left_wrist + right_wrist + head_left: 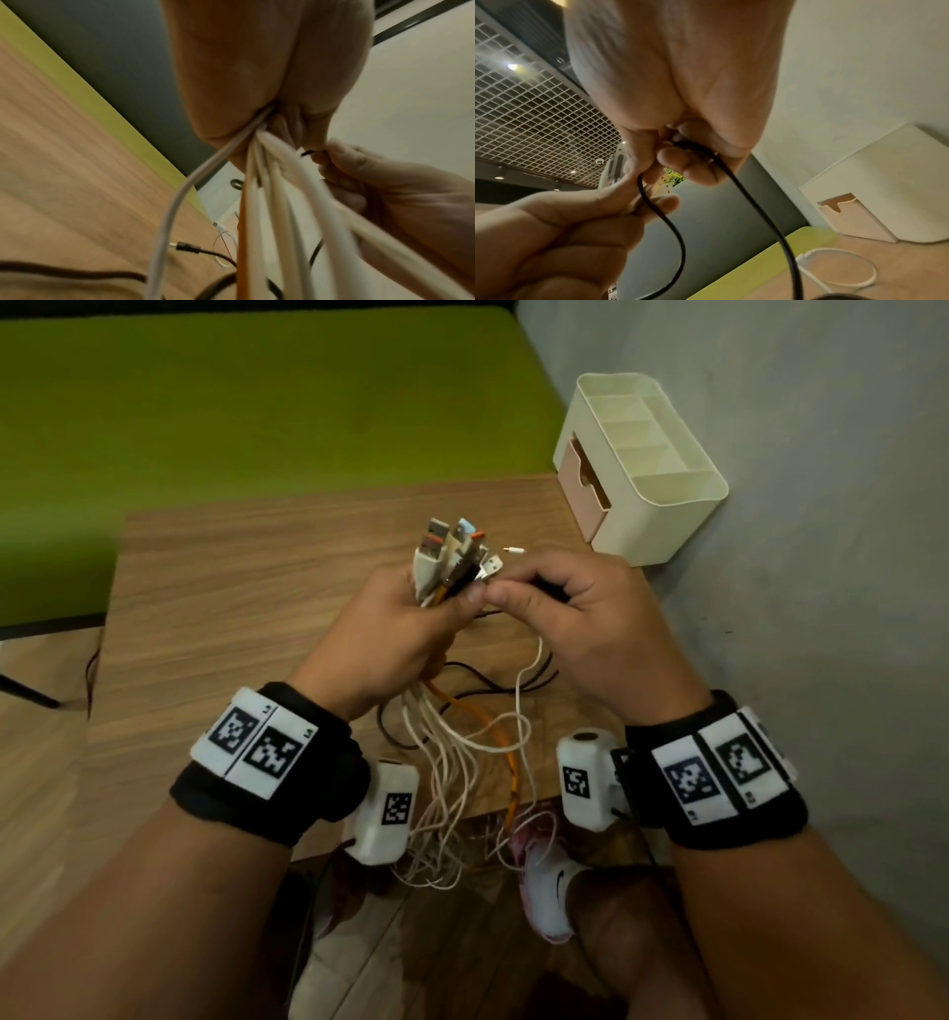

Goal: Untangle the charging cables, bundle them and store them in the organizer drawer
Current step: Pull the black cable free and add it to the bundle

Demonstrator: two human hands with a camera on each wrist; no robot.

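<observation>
Head view: a person's left hand [390,629] is clenched round a fistful of thin white, orange and black charging cables [462,742], their metal USB plug ends [457,552] fanned upward at 12 o'clock from the fist.
Left hand fingers: wrapped tight round the gathered cords just below the plugs; the left wrist view shows the white cords [270,182] leaving the palm in one sheaf.
Right hand: the right hand [580,618], at 3 o'clock of the left and touching it at the thumbs, pinches a thin black cable [731,182] between thumb and curled fingers.
Cable tails: loose loops hang toward 6 o'clock, over the near edge of the brown wood-grain table [246,588]; a few black loops lie on the tabletop.
Stray cord: a coiled white cable [841,268] lies on the table apart from the bunch.
Storage: a cream plastic desk organizer with a pink drawer [585,490] sits at 1 o'clock against the grey wall, drawer partly open.
Handling: light, limp and slick-skinned cords, likely to snag at loops; the rigid plug housings give the firmest hold.
Step, as judged: still sorting ends; bundling and stowing not yet done.
</observation>
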